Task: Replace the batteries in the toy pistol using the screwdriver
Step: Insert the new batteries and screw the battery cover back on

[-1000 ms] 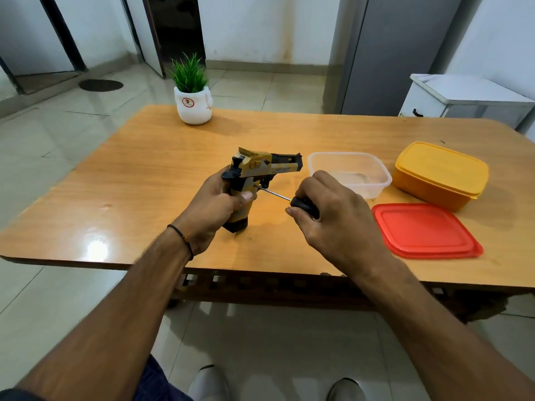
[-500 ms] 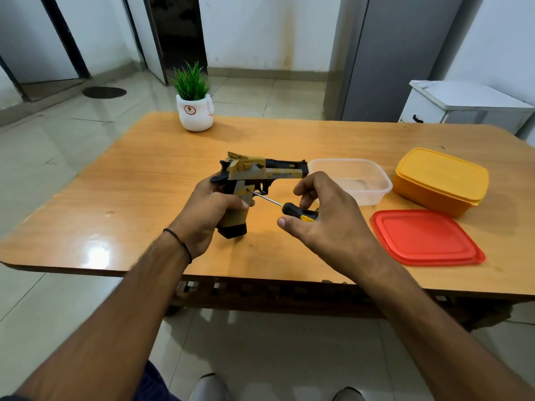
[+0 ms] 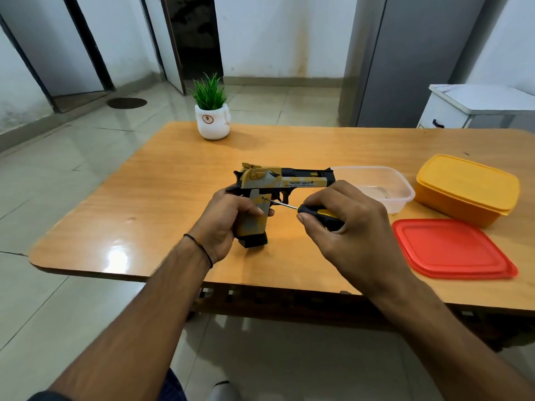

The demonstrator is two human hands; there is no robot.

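Note:
A yellow-and-black toy pistol (image 3: 285, 178) stands upright on its grip base on the wooden table (image 3: 162, 198), barrel pointing right. My left hand (image 3: 224, 224) is wrapped around the grip from the left. My right hand (image 3: 344, 230) holds a small screwdriver (image 3: 312, 213) with a black-and-yellow handle. Its thin metal shaft runs up and left, and the tip touches the upper side of the grip, just below the trigger guard. No batteries show.
A clear plastic tub (image 3: 388, 183) sits right behind the pistol's muzzle. Farther right stand a closed yellow container (image 3: 466, 188) and a flat red lid (image 3: 451, 248). A potted plant (image 3: 212, 111) stands at the table's far edge. The near edge lies under my wrists.
The pistol has been turned more upright and level, its side now facing me. My right hand shifted its hold on the screwdriver handle, keeping the tip at the grip.

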